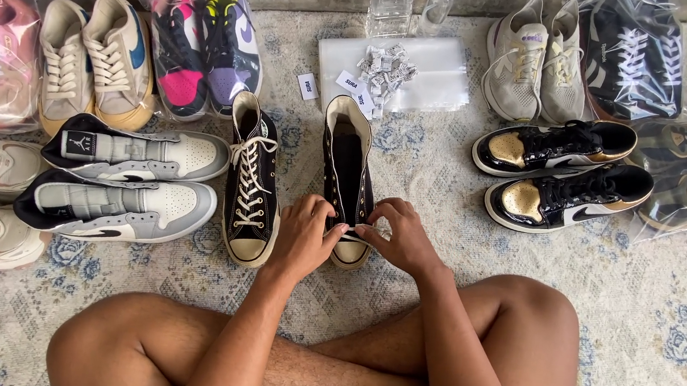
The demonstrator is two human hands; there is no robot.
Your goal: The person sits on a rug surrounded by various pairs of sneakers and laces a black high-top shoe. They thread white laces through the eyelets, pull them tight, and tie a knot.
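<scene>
An unlaced black high-top canvas shoe (348, 163) stands on the patterned rug, toe toward me. My left hand (304, 236) and my right hand (401, 236) both rest on its toe end, fingers pinching a shoelace at the lowest eyelets. Its laced twin (251, 182), black with white laces, stands just to the left. My bare crossed legs fill the lower part of the view.
Grey-and-white high-tops (125, 181) lie at left, beside tan sneakers (100, 57) and bagged pink shoes (197, 38). Black-and-gold glossy sneakers (565, 175) sit at right, beige runners (535, 60) and bagged dark shoes (635, 54) behind. Clear plastic bags with small packets (387, 73) lie ahead.
</scene>
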